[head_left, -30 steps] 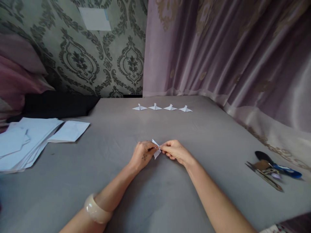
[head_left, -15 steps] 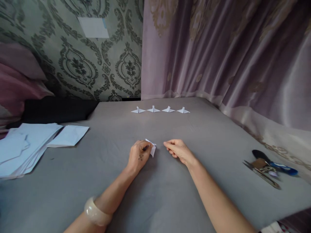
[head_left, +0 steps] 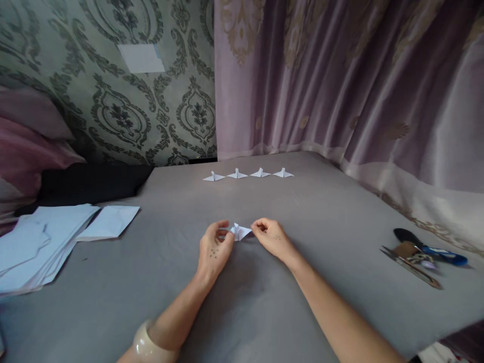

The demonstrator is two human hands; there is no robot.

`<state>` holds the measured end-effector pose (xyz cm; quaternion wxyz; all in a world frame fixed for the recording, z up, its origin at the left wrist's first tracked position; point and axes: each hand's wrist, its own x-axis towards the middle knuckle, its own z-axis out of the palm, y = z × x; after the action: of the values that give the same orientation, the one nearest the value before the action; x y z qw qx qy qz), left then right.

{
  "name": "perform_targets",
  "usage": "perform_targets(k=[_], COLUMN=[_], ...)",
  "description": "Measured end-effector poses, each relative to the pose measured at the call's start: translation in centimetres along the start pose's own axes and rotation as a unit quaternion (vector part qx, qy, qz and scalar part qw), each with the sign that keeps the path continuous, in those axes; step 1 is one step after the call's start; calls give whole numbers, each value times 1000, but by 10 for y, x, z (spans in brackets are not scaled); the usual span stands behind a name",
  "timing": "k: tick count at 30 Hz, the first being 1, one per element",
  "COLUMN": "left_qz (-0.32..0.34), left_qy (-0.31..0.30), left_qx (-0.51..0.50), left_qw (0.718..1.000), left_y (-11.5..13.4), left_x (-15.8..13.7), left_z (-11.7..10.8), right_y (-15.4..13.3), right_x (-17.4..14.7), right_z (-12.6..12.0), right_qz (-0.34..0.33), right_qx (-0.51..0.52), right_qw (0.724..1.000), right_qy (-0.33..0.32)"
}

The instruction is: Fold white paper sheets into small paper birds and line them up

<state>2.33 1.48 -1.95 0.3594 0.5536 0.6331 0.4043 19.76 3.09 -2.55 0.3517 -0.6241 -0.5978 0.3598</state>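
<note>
A small white folded paper crane [head_left: 239, 232] is between my two hands, over the middle of the grey cloth. My left hand [head_left: 216, 247] is at its left side, the thumb against the paper and the fingers curved behind, so the left wing is mostly hidden. At the tip of the right wing, my right hand [head_left: 273, 237] pinches the paper between thumb and fingertips. Farther back, several finished-looking white paper cranes [head_left: 237, 174] stand side by side in a row with their wings spread.
White paper sheets [head_left: 26, 247] lie stacked at the left, with a smaller piece of paper [head_left: 109, 223] beside them. On the right are scissors [head_left: 410, 267] and a blue-handled tool [head_left: 444, 254]. Black cloth [head_left: 91, 181] is at the back left; a purple curtain [head_left: 302, 91] borders the right.
My right hand has moved left to take the crane's wing tip. The crane has turned and its wings are spread; my left fingers have loosened around it. The view has tilted up slightly.
</note>
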Motion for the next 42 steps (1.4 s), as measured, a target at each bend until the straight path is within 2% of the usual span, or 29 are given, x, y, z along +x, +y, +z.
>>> perform_targets(k=[3,5,8,15,18,20,22,24,26,29,37,42], left_qz=[94,129,124,23,10,42,120,203,239,241,218,192], left_qy=[52,36,-10,-63,-68,-33,2,-1,-33,-65,-87,-69], left_qx=[116,182,222,225,217,206,195,187,181,188,179,179], left_qw=[987,974,967,972,974,977,973,961,953,950,955,962], left_y=[-8,-16,-23,-3,1,-1,-4,-7,-9,-10,-9,-8], left_x=[9,15,19,6,3,4,6,9,12,16,16,15], left_z=[-6,-9,-10,-7,-7,-7,-6,-5,-2,1,3,4], right_y=[-1,-1,1,2,1,0,-1,-2,-3,-4,-6,-7], right_x=[-3,-5,-6,-6,-7,-7,-8,-9,-9,-11,-15,-14], right_z=[1,2,4,6,6,7,8,10,11,13,13,14], right_qz=[-27,-42,-57,-85,-97,-107,-122,-136,-143,-141,-125,-125], right_qx=[-29,-43,-57,-57,-57,-58,-68,-81,-91,-92,-97,-104], right_qw=[999,998,997,995,994,993,990,987,985,986,987,987], right_qy=[12,14,16,10,6,3,6,11,16,13,-12,-10])
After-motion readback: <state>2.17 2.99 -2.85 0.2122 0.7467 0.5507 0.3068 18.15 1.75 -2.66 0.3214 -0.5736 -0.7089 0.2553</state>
